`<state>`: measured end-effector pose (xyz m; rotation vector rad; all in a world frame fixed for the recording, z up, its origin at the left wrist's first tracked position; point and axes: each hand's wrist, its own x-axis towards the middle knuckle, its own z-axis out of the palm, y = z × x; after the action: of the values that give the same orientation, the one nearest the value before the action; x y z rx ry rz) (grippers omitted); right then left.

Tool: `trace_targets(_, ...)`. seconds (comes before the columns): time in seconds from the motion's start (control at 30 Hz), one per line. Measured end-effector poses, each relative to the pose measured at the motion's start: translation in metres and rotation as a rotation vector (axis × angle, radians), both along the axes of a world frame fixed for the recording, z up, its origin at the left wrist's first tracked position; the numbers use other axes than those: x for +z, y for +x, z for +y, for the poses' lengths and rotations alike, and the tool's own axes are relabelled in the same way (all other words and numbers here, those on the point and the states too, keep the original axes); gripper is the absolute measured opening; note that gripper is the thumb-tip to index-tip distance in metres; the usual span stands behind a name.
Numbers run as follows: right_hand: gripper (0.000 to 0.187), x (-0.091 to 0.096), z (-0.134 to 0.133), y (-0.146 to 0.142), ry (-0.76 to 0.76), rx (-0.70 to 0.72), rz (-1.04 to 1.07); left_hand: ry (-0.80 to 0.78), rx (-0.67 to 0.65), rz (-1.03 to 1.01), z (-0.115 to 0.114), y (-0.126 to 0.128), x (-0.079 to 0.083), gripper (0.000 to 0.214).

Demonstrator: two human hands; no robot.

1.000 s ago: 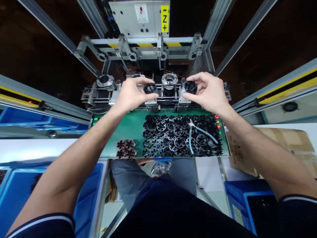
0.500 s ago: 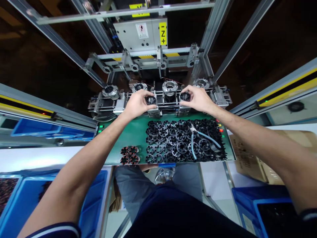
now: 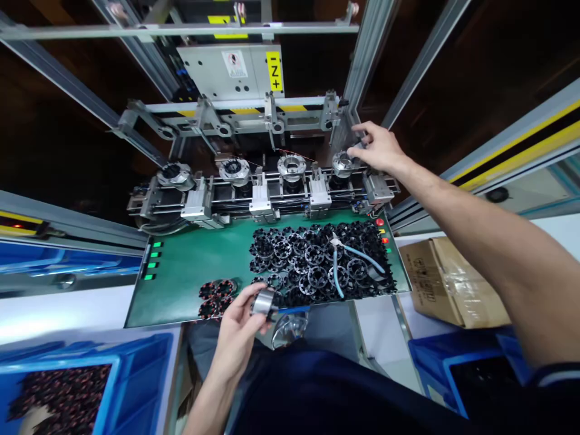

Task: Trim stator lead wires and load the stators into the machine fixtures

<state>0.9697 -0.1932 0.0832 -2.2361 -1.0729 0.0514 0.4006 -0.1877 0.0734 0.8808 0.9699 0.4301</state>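
Head view: left hand (image 3: 239,323) at the near edge, right hand (image 3: 383,147) at the far machine

Nearest, a blue bin (image 3: 116,380) beyond the near left corner of the green counter (image 3: 181,260) contains red-and-black parts. The left hand, above the counter's near edge, has its thumb and fingers closed around a shiny metal ring part (image 3: 263,301), tilted so its smooth side shows. Just left of it, a small group of red-and-black rings (image 3: 209,289) sits along the same edge.

From the middle to the right edge spreads a dense batch of black-and-metal rings (image 3: 294,243), with pliers (image 3: 336,275) lying on top, pale blue handles spread toward the near edge. A cardboard box (image 3: 457,281) stands beyond the right edge. Green lights (image 3: 154,264) line the left edge; a red button (image 3: 379,222) marks the far right corner.

Past the far edge runs a row of metal blocks (image 3: 197,205), and behind them four round fixtures (image 3: 291,169); the two leftmost have black pieces in them. The right hand reaches to the rightmost one, fingers curved and thumb apart; whether it grips anything cannot be told. Farthest, a metal plate (image 3: 208,72) bears a yellow label (image 3: 274,70).
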Motion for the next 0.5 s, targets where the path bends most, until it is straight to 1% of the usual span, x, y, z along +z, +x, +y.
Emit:
trace_targets(0.07, 0.089, -0.006, 0.006, 0.012, -0.049, 0.013, -0.011, -0.045, 0.147, 0.022, -0.008, -0.015, -0.001, 0.059)
trace_targets(0.1, 0.089, -0.009, 0.009, 0.017, -0.071, 0.028, -0.03, -0.067, 0.204, 0.037, -0.01, -0.022, 0.0, 0.061)
trace_targets(0.23, 0.066, -0.016, 0.016, 0.032, -0.112, 0.124, -0.109, -0.134, 0.315, 0.096, -0.007, -0.042, 0.01, 0.066)
trace_targets(0.3, 0.062, -0.014, 0.017, 0.037, -0.136, 0.183, -0.119, -0.136, 0.334, 0.09, -0.005, -0.046, 0.017, 0.069)
trace_targets(0.37, 0.064, -0.007, 0.02, 0.038, -0.191, 0.256, -0.148, -0.132, 0.317, 0.061, -0.004, -0.043, 0.025, 0.072)
trace_targets(0.43, 0.064, 0.004, 0.026, 0.036, -0.297, 0.32, -0.201, -0.136, 0.274, 0.029, -0.005, -0.034, 0.033, 0.075)
trace_targets(0.5, 0.062, 0.018, 0.033, 0.031, -0.455, 0.375, -0.262, -0.145, 0.221, 0.003, -0.008, -0.023, 0.04, 0.077)
